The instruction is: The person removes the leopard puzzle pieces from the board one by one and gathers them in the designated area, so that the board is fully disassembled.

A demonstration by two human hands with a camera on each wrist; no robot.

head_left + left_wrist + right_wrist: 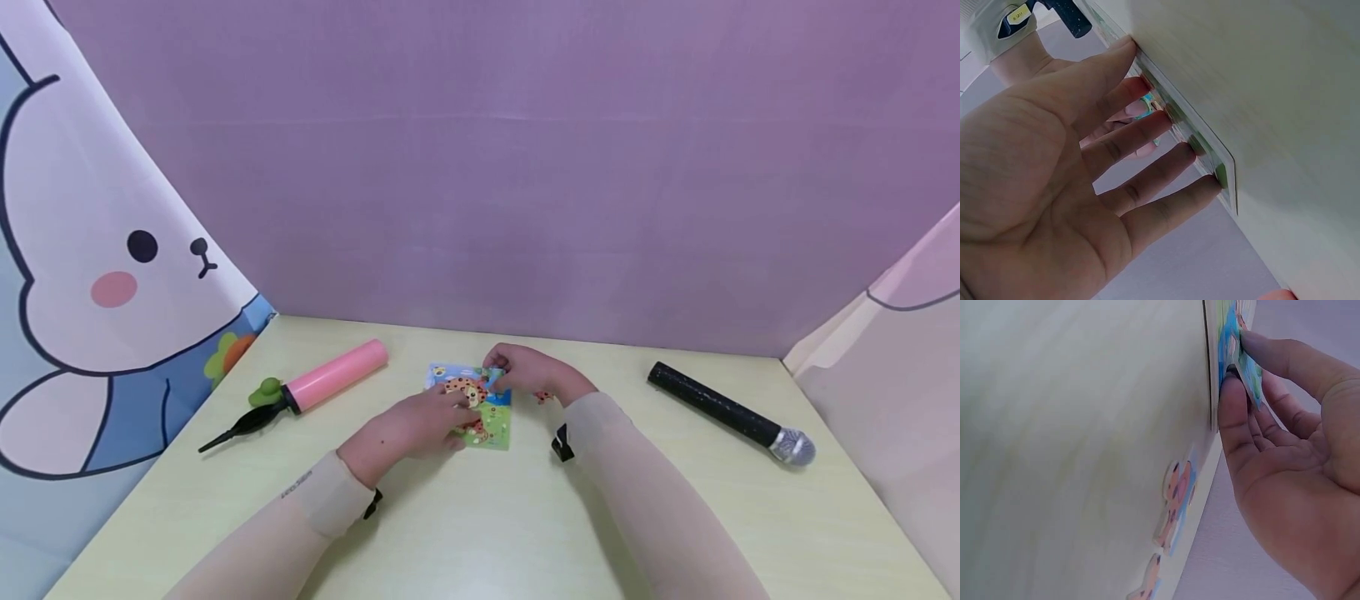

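Observation:
A small jigsaw puzzle (495,433) with a spotted cartoon animal on green and blue lies flat on the table, partly covered by both hands. My left hand (423,423) rests on its left side; in the left wrist view the fingertips (1209,182) press on its face, fairly straight. At the top right of the puzzle, my right hand (525,371) pinches a blue-green puzzle piece (1250,378) between thumb and finger, tilted up from the board. Loose puzzle pieces (1175,503) with orange shapes lie on the table near the right hand.
To the left lies a pink balloon pump (337,377) with a black nozzle, beside a small green object (266,392). A black microphone (716,408) with a silver head lies on the right. A purple curtain (480,183) hangs behind the table (465,533).

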